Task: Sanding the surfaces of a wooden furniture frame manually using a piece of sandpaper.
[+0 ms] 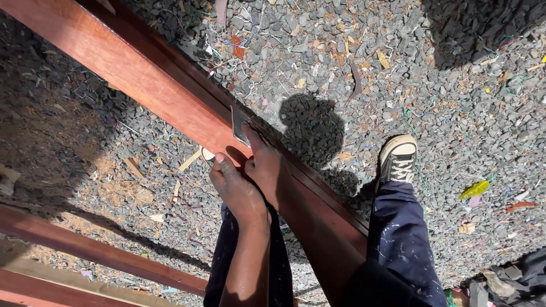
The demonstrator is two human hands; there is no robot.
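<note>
Nearest: left hand point(236, 190) and right hand point(264, 165), fingers pinching a small flat grey scraper blade point(239, 125) on the upper face of the reddish-brown timber rail point(170, 96) slanting over gravel ground point(443, 91). Risk: the blade could skid off the narrow edge and nick a fingertip, or gouge the finish if tilted. Farther: no packages, labels or signs visible; only wood offcuts and a yellow scrap point(475, 189) beside the sneaker point(398, 159).

A small grey sanding sheet point(239, 124) is lying flat against the reddish-brown wooden beam point(153, 79), which is running diagonally.
</note>
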